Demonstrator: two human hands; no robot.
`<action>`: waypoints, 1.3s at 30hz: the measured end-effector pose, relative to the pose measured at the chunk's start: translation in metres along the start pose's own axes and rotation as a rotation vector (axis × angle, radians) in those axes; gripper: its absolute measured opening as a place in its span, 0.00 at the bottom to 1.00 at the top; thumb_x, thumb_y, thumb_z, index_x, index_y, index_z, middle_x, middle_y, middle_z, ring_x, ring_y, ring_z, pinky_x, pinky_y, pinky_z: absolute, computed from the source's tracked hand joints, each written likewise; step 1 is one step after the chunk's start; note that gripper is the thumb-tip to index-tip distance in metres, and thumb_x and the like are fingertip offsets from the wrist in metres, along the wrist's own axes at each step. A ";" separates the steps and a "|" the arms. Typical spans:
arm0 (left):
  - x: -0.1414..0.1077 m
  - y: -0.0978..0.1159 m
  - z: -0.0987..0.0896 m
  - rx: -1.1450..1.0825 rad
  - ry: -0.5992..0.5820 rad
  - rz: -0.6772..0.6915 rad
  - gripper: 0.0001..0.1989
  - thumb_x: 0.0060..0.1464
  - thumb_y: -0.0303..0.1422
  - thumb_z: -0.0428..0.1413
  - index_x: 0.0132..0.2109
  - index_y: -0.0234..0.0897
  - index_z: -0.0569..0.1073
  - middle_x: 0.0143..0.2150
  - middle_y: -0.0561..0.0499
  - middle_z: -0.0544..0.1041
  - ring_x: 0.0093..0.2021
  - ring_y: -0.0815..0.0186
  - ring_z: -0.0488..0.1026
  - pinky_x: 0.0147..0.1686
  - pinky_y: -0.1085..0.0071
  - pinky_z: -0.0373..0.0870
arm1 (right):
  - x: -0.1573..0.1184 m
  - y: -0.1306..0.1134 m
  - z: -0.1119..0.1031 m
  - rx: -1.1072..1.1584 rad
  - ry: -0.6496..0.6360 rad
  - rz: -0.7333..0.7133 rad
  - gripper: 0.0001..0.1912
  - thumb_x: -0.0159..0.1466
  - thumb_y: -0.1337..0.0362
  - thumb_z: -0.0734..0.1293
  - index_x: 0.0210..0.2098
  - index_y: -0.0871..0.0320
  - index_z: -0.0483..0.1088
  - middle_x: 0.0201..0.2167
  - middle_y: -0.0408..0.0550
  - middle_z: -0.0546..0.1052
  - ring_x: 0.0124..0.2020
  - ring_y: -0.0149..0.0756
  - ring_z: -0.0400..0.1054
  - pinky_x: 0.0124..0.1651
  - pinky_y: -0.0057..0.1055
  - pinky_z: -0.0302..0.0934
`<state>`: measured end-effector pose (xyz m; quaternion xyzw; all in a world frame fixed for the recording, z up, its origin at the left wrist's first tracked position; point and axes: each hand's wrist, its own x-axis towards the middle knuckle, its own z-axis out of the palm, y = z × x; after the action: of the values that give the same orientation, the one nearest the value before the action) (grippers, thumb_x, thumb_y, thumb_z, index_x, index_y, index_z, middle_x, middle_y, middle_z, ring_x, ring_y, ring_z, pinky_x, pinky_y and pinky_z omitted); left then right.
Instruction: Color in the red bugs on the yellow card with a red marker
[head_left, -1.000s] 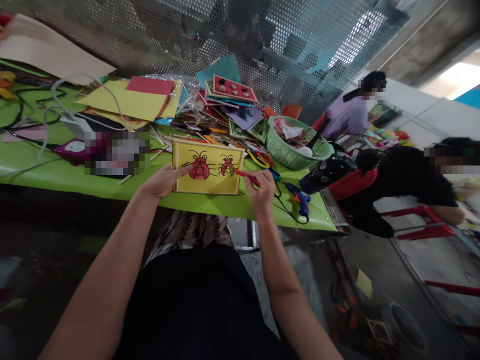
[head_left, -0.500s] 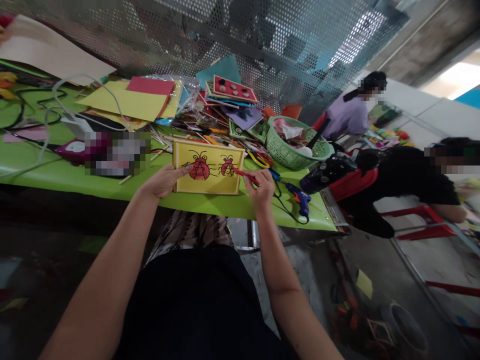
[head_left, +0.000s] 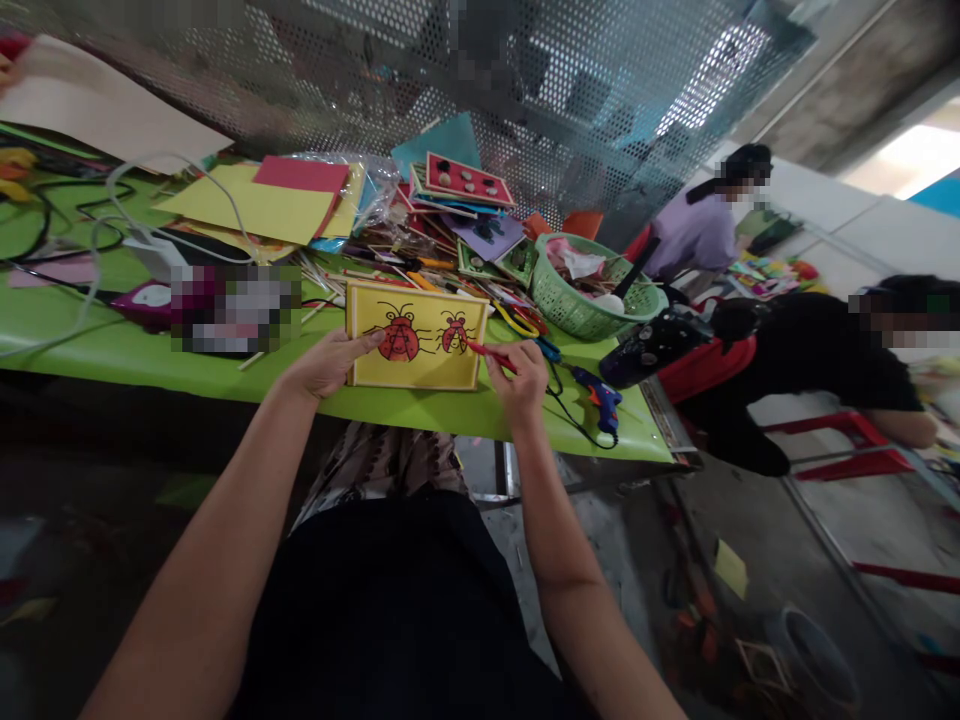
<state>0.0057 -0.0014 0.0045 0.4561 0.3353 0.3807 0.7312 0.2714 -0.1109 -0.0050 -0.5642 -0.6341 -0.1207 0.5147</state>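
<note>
Left hand [head_left: 321,365] clamped on the left edge of a yellow framed ladybug card [head_left: 426,375], thumb lying over its face; right hand [head_left: 523,375] closed round a red pen [head_left: 501,358], tip at the right side of the smaller ladybug drawing [head_left: 454,336]. Contact of tip and card: cannot tell. I have the card in front of me, over the near part of the green-covered table [head_left: 225,375], a strip of cover showing between its lower border and the front edge. Past its top border, clutter sits close: sticks, yellow-handled scissors [head_left: 517,322], then a stack topped by a red framed picture [head_left: 466,180]. Right of my pen hand, a blue glue gun [head_left: 602,398] lies near the table's right end, cord looping toward me; green basket [head_left: 570,305] behind it. More green cover left of my left wrist, out to a pinkish-purple device [head_left: 154,298].
</note>
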 end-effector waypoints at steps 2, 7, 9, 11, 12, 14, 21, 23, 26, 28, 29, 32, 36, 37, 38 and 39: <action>0.000 0.000 0.001 -0.003 0.005 -0.004 0.10 0.50 0.34 0.70 0.39 0.35 0.85 0.39 0.42 0.87 0.42 0.49 0.85 0.41 0.60 0.83 | -0.001 0.000 0.000 0.007 -0.016 0.010 0.06 0.66 0.64 0.68 0.38 0.53 0.79 0.33 0.47 0.79 0.38 0.41 0.71 0.43 0.39 0.67; -0.001 0.000 0.000 -0.014 -0.005 0.020 0.10 0.48 0.34 0.71 0.38 0.36 0.85 0.40 0.42 0.87 0.46 0.47 0.84 0.46 0.58 0.82 | -0.001 0.001 0.000 0.005 0.007 -0.008 0.06 0.67 0.63 0.68 0.38 0.52 0.79 0.34 0.47 0.79 0.38 0.41 0.71 0.43 0.40 0.68; -0.001 0.000 0.000 0.001 -0.013 0.028 0.11 0.48 0.34 0.71 0.39 0.36 0.85 0.40 0.42 0.87 0.47 0.47 0.84 0.48 0.57 0.81 | 0.000 0.000 0.000 -0.015 0.008 -0.001 0.06 0.67 0.62 0.68 0.38 0.52 0.79 0.34 0.47 0.80 0.38 0.41 0.71 0.43 0.40 0.68; -0.001 -0.001 0.000 0.015 -0.019 0.024 0.11 0.48 0.34 0.71 0.40 0.36 0.85 0.39 0.42 0.87 0.49 0.46 0.83 0.48 0.57 0.81 | -0.001 0.000 -0.001 -0.015 -0.007 0.008 0.06 0.67 0.62 0.68 0.38 0.52 0.79 0.34 0.47 0.80 0.38 0.41 0.71 0.43 0.40 0.68; -0.001 -0.001 -0.001 0.020 -0.021 0.019 0.11 0.48 0.34 0.70 0.40 0.36 0.85 0.39 0.42 0.87 0.50 0.45 0.83 0.48 0.57 0.81 | -0.001 -0.001 -0.001 -0.011 -0.016 0.010 0.07 0.67 0.62 0.68 0.38 0.52 0.79 0.34 0.48 0.80 0.38 0.41 0.71 0.43 0.40 0.68; 0.000 -0.001 -0.001 0.019 -0.021 0.010 0.12 0.48 0.34 0.71 0.40 0.35 0.85 0.40 0.41 0.87 0.50 0.45 0.83 0.48 0.57 0.81 | -0.001 -0.001 -0.001 -0.007 -0.028 0.008 0.07 0.67 0.62 0.68 0.38 0.52 0.79 0.34 0.48 0.79 0.38 0.41 0.71 0.42 0.39 0.68; 0.000 -0.001 -0.002 -0.001 -0.033 0.019 0.16 0.44 0.34 0.73 0.41 0.34 0.84 0.43 0.40 0.87 0.50 0.45 0.83 0.50 0.55 0.81 | 0.001 0.000 0.001 -0.002 0.015 -0.006 0.06 0.67 0.63 0.68 0.38 0.53 0.79 0.33 0.47 0.80 0.37 0.41 0.71 0.42 0.39 0.67; -0.002 0.001 0.000 0.015 -0.016 0.014 0.15 0.46 0.34 0.72 0.41 0.34 0.84 0.43 0.40 0.87 0.51 0.44 0.82 0.49 0.56 0.81 | 0.000 0.000 0.001 -0.003 0.013 0.000 0.07 0.68 0.62 0.68 0.39 0.53 0.79 0.34 0.47 0.80 0.38 0.40 0.71 0.43 0.39 0.67; -0.004 0.002 0.003 0.024 0.007 0.011 0.13 0.48 0.35 0.71 0.41 0.35 0.84 0.41 0.42 0.87 0.50 0.45 0.83 0.48 0.57 0.82 | 0.000 0.001 0.001 -0.008 0.014 -0.004 0.06 0.68 0.62 0.68 0.39 0.53 0.79 0.34 0.47 0.80 0.38 0.40 0.71 0.44 0.40 0.68; -0.003 0.002 0.003 0.020 -0.004 0.018 0.13 0.48 0.35 0.71 0.41 0.35 0.84 0.40 0.42 0.87 0.49 0.46 0.83 0.48 0.57 0.82 | 0.000 0.002 0.002 -0.025 0.013 -0.002 0.06 0.68 0.62 0.68 0.39 0.52 0.79 0.34 0.47 0.80 0.38 0.41 0.72 0.43 0.40 0.69; -0.003 0.002 0.002 0.018 -0.011 0.024 0.13 0.47 0.34 0.71 0.41 0.35 0.84 0.40 0.43 0.87 0.49 0.47 0.83 0.48 0.57 0.82 | 0.001 0.002 0.003 -0.030 0.014 0.000 0.07 0.68 0.61 0.68 0.39 0.52 0.79 0.34 0.47 0.80 0.38 0.41 0.72 0.43 0.40 0.69; 0.000 0.000 0.000 0.015 -0.022 0.028 0.12 0.47 0.34 0.71 0.40 0.37 0.85 0.39 0.44 0.87 0.50 0.46 0.83 0.47 0.59 0.82 | 0.002 0.002 0.004 -0.011 0.022 -0.002 0.07 0.68 0.60 0.68 0.40 0.52 0.79 0.34 0.47 0.79 0.38 0.41 0.71 0.42 0.39 0.69; 0.001 -0.002 -0.003 0.000 -0.043 0.030 0.12 0.47 0.33 0.71 0.40 0.37 0.85 0.40 0.43 0.87 0.52 0.46 0.82 0.48 0.59 0.82 | 0.001 0.001 0.002 -0.010 0.000 -0.003 0.07 0.68 0.61 0.68 0.41 0.52 0.80 0.35 0.48 0.79 0.38 0.41 0.71 0.43 0.39 0.69; 0.001 -0.002 -0.003 -0.003 -0.045 0.030 0.12 0.46 0.33 0.72 0.40 0.37 0.85 0.41 0.43 0.87 0.51 0.46 0.82 0.48 0.59 0.82 | 0.001 0.001 0.002 -0.018 -0.008 0.001 0.07 0.68 0.61 0.68 0.40 0.52 0.79 0.35 0.47 0.79 0.39 0.41 0.71 0.43 0.39 0.69; 0.002 -0.002 -0.003 -0.003 -0.044 0.028 0.13 0.45 0.33 0.72 0.40 0.36 0.85 0.41 0.43 0.87 0.51 0.46 0.82 0.48 0.59 0.82 | 0.000 0.001 0.001 -0.024 -0.015 0.005 0.07 0.68 0.61 0.68 0.40 0.52 0.79 0.34 0.47 0.79 0.39 0.41 0.71 0.44 0.40 0.69; 0.002 -0.003 -0.003 -0.001 -0.040 0.026 0.13 0.45 0.33 0.72 0.40 0.36 0.85 0.42 0.42 0.87 0.50 0.46 0.83 0.48 0.58 0.82 | 0.000 0.001 0.001 -0.026 -0.017 0.009 0.06 0.68 0.61 0.68 0.39 0.52 0.79 0.34 0.47 0.79 0.39 0.41 0.71 0.44 0.40 0.69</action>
<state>0.0043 0.0006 0.0007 0.4676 0.3147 0.3810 0.7329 0.2717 -0.1101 -0.0056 -0.5747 -0.6343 -0.1216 0.5026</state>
